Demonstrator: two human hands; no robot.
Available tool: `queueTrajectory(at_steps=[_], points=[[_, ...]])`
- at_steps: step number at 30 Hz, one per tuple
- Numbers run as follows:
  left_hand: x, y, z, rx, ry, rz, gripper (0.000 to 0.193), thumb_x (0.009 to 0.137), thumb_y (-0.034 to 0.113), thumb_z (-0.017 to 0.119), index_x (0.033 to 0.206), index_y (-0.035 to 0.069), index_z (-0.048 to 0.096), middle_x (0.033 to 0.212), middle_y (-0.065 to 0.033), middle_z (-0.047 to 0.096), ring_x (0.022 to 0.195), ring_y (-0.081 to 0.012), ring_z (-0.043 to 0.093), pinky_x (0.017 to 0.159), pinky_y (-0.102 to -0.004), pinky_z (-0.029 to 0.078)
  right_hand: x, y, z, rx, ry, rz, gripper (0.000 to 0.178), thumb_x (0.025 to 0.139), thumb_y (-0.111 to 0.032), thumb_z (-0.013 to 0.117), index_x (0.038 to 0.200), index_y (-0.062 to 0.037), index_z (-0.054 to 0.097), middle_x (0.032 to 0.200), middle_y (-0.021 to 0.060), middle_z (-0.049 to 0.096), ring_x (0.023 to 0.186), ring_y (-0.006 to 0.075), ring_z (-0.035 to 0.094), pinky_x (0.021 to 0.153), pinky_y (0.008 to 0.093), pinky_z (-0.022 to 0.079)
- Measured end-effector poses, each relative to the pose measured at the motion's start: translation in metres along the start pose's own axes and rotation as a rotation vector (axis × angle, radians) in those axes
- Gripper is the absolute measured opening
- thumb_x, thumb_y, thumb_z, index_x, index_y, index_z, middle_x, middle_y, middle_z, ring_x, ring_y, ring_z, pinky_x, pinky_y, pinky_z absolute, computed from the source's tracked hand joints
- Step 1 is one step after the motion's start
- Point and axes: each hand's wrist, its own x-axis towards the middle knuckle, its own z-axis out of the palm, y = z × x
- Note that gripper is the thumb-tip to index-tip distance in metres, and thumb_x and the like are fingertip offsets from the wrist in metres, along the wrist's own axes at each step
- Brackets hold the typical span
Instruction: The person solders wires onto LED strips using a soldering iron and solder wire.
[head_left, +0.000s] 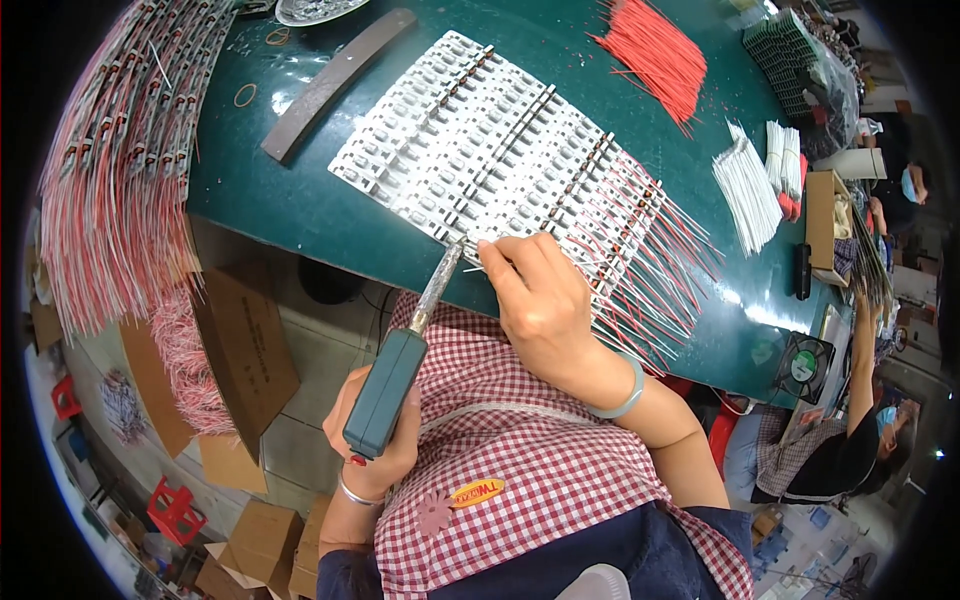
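My left hand (400,450) is wrapped round the green, blocky handle of a soldering iron (385,390). Its silvery barrel slants up, and the tip meets the near edge of a white panel of small circuit boards (450,130). Just right of the tip, my right hand (548,305) has thumb and forefinger pinched low over that edge; what lies between them is too small to make out. Red and white wires (660,255) fan out from the panel's right side, partly behind my right hand. Dark rows of parts run across the panel.
A dark curved bar (340,85) lies left of the panel. Red wires (655,55) and white wires (747,190) lie beyond it to the right. Wired boards (120,170) hang over the table's left edge, above a cardboard box (245,340). A small fan (803,367) stands right, near a co-worker (830,450).
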Motion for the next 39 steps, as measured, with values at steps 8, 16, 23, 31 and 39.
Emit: queueTrajectory(at_steps=[8, 16, 23, 31, 39], points=[[0.007, 0.005, -0.001, 0.037, 0.001, 0.053, 0.017, 0.075, -0.004, 0.073, 0.091, -0.006, 0.068, 0.087, -0.0146, 0.067, 0.072, -0.027, 0.068, 0.061, -0.0314, 0.054, 0.001, 0.002, 0.0, -0.018, -0.019, -0.019, 0.031, 0.07, 0.001, 0.066, 0.1, 0.0057, 0.069, 0.088, 0.0091, 0.062, 0.074, 0.0224, 0.058, 0.058, 0.0323, 0.049], [-0.011, -0.008, -0.002, -0.016, 0.048, -0.022, 0.021, 0.075, -0.005, 0.073, 0.096, -0.005, 0.068, 0.089, -0.0175, 0.068, 0.074, -0.0307, 0.069, 0.065, -0.0335, 0.055, 0.0, 0.002, -0.001, -0.018, -0.029, -0.042, 0.033, 0.07, -0.002, 0.064, 0.101, 0.0083, 0.068, 0.088, 0.0101, 0.059, 0.076, 0.0223, 0.056, 0.059, 0.0313, 0.049], [-0.012, -0.009, 0.001, -0.059, 0.031, -0.08, 0.022, 0.076, -0.004, 0.073, 0.097, -0.006, 0.068, 0.092, -0.0191, 0.069, 0.078, -0.0318, 0.07, 0.068, -0.0339, 0.056, 0.005, 0.002, -0.008, 0.021, 0.029, 0.029, 0.03, 0.07, 0.007, 0.069, 0.1, 0.0041, 0.071, 0.088, 0.0093, 0.065, 0.073, 0.0237, 0.06, 0.06, 0.034, 0.05], [-0.003, -0.005, 0.004, -0.066, -0.001, -0.086, 0.022, 0.074, -0.006, 0.074, 0.095, -0.008, 0.069, 0.094, -0.0186, 0.07, 0.079, -0.0309, 0.071, 0.069, -0.0336, 0.057, 0.003, 0.008, -0.002, -0.014, 0.029, 0.042, 0.031, 0.069, 0.008, 0.068, 0.1, 0.0039, 0.071, 0.087, 0.0098, 0.064, 0.074, 0.024, 0.059, 0.061, 0.0338, 0.05], [0.019, 0.013, 0.003, 0.012, -0.017, 0.039, 0.018, 0.075, -0.007, 0.073, 0.093, -0.006, 0.069, 0.091, -0.0168, 0.069, 0.076, -0.0295, 0.07, 0.066, -0.0327, 0.056, 0.003, 0.008, -0.003, -0.042, -0.013, -0.009, 0.031, 0.071, 0.001, 0.066, 0.101, 0.0101, 0.069, 0.089, 0.0115, 0.059, 0.079, 0.0248, 0.057, 0.061, 0.0323, 0.049]])
